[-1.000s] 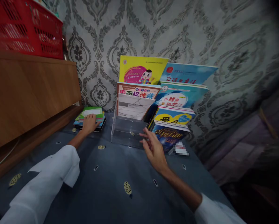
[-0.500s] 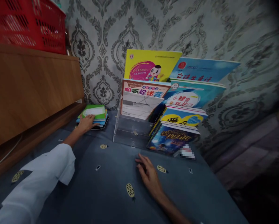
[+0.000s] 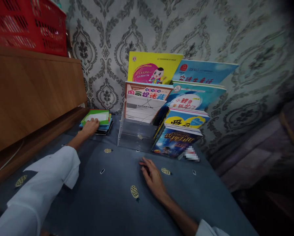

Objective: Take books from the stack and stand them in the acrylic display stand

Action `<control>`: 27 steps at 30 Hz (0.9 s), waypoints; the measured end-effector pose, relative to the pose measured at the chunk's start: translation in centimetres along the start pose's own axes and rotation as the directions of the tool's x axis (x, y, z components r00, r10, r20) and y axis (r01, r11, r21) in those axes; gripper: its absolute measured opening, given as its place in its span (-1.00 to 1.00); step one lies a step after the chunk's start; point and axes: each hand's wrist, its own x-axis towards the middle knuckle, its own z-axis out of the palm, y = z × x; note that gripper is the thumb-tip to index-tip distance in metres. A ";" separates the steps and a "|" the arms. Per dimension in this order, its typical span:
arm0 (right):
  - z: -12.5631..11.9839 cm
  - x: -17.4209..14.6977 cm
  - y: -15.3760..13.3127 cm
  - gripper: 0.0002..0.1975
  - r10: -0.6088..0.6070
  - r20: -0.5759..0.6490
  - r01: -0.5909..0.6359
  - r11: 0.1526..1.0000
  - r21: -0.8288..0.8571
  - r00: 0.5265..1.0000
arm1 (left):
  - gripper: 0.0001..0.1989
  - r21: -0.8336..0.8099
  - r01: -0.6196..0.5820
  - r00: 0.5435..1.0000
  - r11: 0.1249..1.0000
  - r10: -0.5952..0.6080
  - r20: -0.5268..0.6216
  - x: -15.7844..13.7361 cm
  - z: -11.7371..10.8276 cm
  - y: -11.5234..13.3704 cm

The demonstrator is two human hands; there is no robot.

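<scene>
My left hand (image 3: 90,126) rests on the near edge of a small stack of books. Its fingers are bent over the top one, a green book (image 3: 103,123) with a white panel; the thumb is hidden. Under it, blue and dark book edges stick out. My right hand (image 3: 152,177) is empty over the table, fingers loosely bent and apart, in front of a clear plastic book rack (image 3: 132,137). In the rack stand a yellow book (image 3: 147,67), a brown-framed book (image 3: 147,90) and a white-grey book (image 3: 143,109). Blue and teal books (image 3: 201,95) fill its right side.
A dark grey cloth with pineapple prints covers the table (image 3: 107,203). Along the left runs a wooden cabinet (image 3: 36,98) with a red basket (image 3: 26,28) on it. Patterned wallpaper (image 3: 100,65) is behind. A blurred patch (image 3: 191,154) lies by the front right books.
My left fingers have gone from lying flat to bent on the green book. My right hand keeps nearly the same place. The view has shifted slightly, showing more of the right sleeve.
</scene>
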 end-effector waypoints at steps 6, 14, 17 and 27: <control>0.2 0.1 0.5 -0.57 -0.021 -0.006 0.021 1.000 -0.010 1.000 | -0.64 0.046 -0.014 1.000 0.999 0.014 0.008 -3.1 -0.8 0.5; 0.4 0.2 0.6 -0.58 -0.022 -0.008 0.022 1.000 0.008 1.000 | -0.58 0.039 -0.045 0.997 0.998 0.042 0.063 -10.6 -1.3 2.5; 0.4 0.3 0.7 -0.58 -0.030 -0.005 0.030 0.999 0.011 1.000 | -0.55 0.006 -0.093 0.990 0.996 0.091 0.111 -14.5 -1.4 4.0; 0.4 0.3 0.5 -0.56 -0.019 0.016 0.020 0.999 -0.034 1.000 | -0.45 -0.134 -0.281 0.958 0.950 0.286 0.017 -25.5 -1.9 6.8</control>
